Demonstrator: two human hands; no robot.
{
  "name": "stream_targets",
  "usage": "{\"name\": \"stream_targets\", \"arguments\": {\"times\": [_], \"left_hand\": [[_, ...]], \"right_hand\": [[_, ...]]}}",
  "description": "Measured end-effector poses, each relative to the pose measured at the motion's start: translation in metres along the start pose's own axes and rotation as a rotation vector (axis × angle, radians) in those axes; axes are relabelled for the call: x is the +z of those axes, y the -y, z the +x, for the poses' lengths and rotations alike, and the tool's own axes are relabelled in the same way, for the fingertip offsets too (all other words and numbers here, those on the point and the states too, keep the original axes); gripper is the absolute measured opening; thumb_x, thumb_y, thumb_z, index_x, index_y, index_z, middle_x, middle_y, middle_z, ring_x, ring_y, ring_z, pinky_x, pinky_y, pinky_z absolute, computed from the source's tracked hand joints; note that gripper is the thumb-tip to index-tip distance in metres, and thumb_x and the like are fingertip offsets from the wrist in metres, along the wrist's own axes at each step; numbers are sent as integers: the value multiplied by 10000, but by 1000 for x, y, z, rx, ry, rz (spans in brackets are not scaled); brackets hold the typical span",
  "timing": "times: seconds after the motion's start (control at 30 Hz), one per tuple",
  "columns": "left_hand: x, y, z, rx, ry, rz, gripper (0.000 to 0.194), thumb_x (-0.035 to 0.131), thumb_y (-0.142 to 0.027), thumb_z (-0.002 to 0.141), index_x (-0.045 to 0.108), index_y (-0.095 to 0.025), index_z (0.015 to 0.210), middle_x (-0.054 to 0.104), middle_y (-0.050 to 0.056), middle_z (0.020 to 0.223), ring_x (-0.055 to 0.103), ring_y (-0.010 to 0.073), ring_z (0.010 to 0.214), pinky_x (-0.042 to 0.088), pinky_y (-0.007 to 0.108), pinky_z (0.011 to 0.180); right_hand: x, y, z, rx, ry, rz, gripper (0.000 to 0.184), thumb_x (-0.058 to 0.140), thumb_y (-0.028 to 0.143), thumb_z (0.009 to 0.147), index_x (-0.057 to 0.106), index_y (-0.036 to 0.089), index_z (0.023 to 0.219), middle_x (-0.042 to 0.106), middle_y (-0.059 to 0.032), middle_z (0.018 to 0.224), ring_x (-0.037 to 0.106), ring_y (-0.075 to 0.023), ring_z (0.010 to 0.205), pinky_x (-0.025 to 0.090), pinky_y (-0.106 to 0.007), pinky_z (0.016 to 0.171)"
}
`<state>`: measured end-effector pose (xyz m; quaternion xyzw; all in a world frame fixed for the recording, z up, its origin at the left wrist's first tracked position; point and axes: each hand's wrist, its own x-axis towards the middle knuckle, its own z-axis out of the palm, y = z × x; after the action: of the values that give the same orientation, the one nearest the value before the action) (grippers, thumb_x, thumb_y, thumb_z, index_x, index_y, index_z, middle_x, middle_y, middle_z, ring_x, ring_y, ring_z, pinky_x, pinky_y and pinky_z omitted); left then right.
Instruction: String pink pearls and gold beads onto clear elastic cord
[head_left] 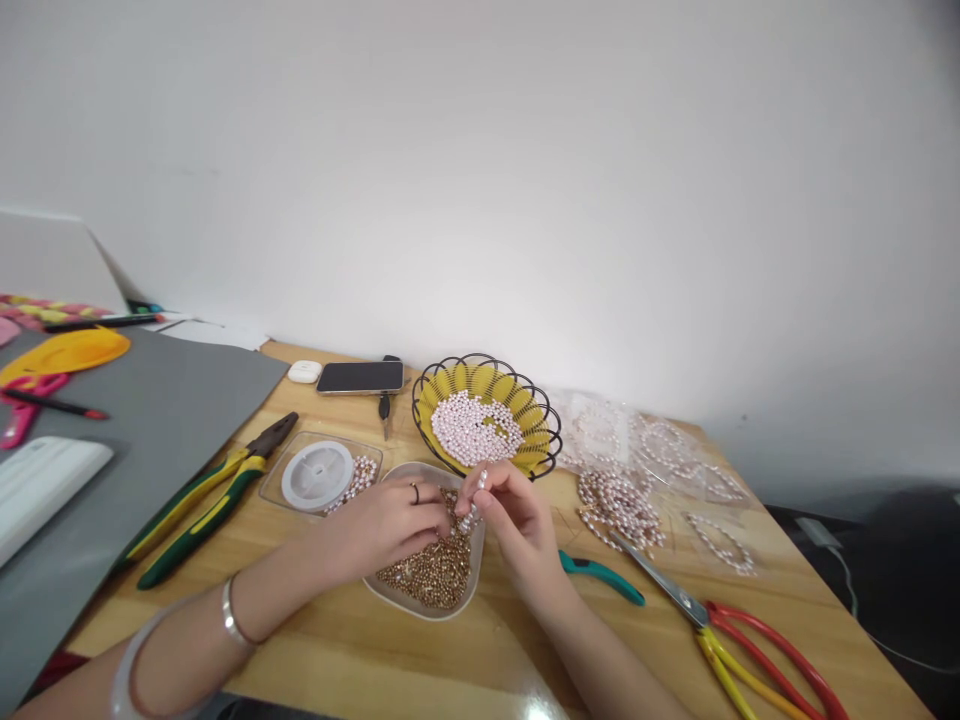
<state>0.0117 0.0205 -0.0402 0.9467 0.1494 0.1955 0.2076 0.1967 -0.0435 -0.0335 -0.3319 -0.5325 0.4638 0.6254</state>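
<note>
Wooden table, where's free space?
Brown wooden table lies bare between both forearms, nearer than the pale bead tray; also between right forearm and red-yellow scissors, nearer than the curved teal handle. Crowded around the yellow wire basket.

Pale wall point(480, 180) — softly lit, wooden table point(330, 640), shadowy area point(915, 560) at right

From the tray point(475, 562), basket point(480, 378) blocking me at 1 o'clock, pliers point(201, 528) at 9, scissors point(699, 610) between 3 and 4, but bare tabletop point(390, 650) at 6 leaves me a lane!
</note>
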Motion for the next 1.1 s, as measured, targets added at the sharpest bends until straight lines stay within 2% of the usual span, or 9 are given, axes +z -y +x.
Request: {"name": "stream_targets", "arguments": {"times": [0.23,0.57,0.7,0.8,0.97,1.1], "left_hand": [[-2,-3,1,-19,-43,-89,104,592,-89,912,622,-187,903,676,36,926,640,196,901,510,317,821],[-10,1,0,-166,-64,-246,68,674,-148,891,725,-192,882,727,36,862,670,175,823,499,282,744],[-18,-3,2,-294,-164,-412,103,634,-150,890,731,-179,905,767,33,851,688,152,772,516,261,715],[-24,-6,3,-382,-250,-526,84,663,-201,862,737,-174,889,774,40,843,697,147,758,535,243,685],[-28,-10,5,-413,-352,-738,56,693,-191,823,730,-170,858,778,43,837,721,139,777,571,229,713],[-31,-11,5,-445,-377,-811,56,714,-169,801,724,-167,857,786,43,843,737,135,788,585,222,733]], "right_hand": [[0,0,1,12,25,14,163,605,317,978,587,213,855,610,-3,741,559,-151,710,436,-280,681],[-3,-1,0,59,50,77,149,605,296,979,598,208,859,613,1,750,548,-145,712,414,-276,696],[-4,-5,0,204,150,305,186,617,271,955,559,199,794,574,13,673,528,-148,661,398,-284,668],[-4,-6,0,303,221,452,212,619,242,925,522,193,742,520,33,613,504,-138,590,383,-278,625],[-3,-4,-1,343,265,447,221,634,236,904,503,191,732,520,38,605,502,-130,573,369,-265,604],[-3,-1,-2,407,346,398,232,658,247,890,496,194,732,532,41,594,500,-123,547,382,-262,588]]}}
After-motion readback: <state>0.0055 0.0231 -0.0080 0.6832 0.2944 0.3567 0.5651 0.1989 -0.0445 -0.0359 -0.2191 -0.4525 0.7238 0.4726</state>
